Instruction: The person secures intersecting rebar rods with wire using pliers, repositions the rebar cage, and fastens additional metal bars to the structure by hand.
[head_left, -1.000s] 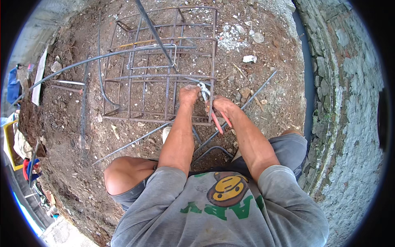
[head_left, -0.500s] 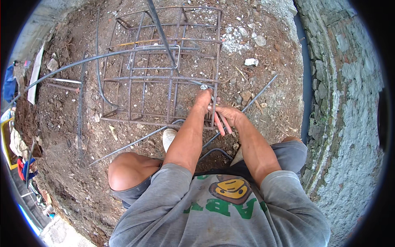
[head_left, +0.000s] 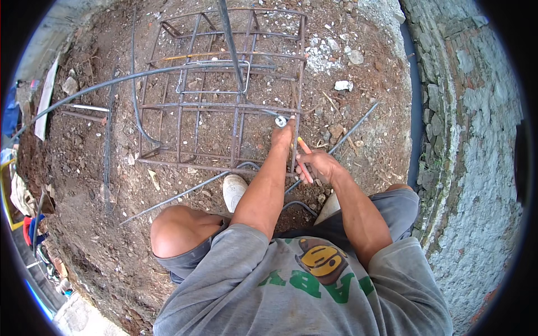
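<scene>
A rusty rebar cage (head_left: 234,134) lies on the soil in front of me. By its near right corner, my left hand (head_left: 282,135) is closed, with a small silvery round loop (head_left: 281,121) showing at its fingertips. What its fingers wrap is too small to make out. Just outside the cage's right side, my right hand (head_left: 318,166) is closed on red-handled pliers (head_left: 304,147). The tool lies across the palm, one end pointing up toward the cage bar, and its jaws cannot be made out. A gap separates the two hands.
A long grey bar (head_left: 140,73) arches over the cage from the left, and another bar (head_left: 225,39) rises at its far side. Loose rods (head_left: 356,127) lie near my feet. A rough wall (head_left: 476,185) runs along the right; a white board (head_left: 47,101) lies at left.
My right hand has drawn away from the left hand to the right, and the pliers in it have turned so one end points up. The left hand stays near the cage corner.
</scene>
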A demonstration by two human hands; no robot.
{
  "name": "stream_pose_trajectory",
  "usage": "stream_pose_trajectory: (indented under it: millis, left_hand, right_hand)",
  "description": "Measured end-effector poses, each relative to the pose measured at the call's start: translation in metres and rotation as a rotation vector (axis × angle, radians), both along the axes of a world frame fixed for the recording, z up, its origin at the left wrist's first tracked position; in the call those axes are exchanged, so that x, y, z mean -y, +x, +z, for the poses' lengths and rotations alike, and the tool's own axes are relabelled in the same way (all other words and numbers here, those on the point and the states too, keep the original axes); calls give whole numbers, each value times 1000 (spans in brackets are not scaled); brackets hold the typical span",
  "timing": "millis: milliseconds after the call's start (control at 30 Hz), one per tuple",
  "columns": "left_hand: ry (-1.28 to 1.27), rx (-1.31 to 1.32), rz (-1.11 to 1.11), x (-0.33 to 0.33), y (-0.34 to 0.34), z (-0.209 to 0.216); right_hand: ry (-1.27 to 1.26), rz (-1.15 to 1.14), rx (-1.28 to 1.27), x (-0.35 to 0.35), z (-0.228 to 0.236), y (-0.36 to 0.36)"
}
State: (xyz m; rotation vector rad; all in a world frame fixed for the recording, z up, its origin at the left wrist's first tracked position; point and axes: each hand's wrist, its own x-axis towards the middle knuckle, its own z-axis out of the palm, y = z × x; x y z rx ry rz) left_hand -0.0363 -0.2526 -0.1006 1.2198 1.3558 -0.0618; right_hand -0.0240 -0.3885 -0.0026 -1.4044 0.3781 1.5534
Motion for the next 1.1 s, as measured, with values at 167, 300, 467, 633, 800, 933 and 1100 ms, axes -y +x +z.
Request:
stream_pose_trajectory:
  millis: [167,300,467,633,800,933,1100]
  left_hand:
    - [-533,166,144,-1,-1,12]
    - [-742,331,221,3,3,7]
    - [-612,154,181,8,11,9]
    - [-552,195,258,5,7,14]
    - [-584,216,186,4,5,13]
    - [-619,312,216,5,0,14]
    - [-620,255,210,2,0,18]
  right_hand:
    - [322,-101,-328,21,-13,13]
    - [-17,231,-96,14,3,29]
    - [-378,802,587,-4,29,-5]
    - [-468,762,1146,-1,12,-34]
    - [170,86,-33,29,-14,12]
    - [108,83,-219,29,-2,18]
    - [-284,560,417,3,25,-4]
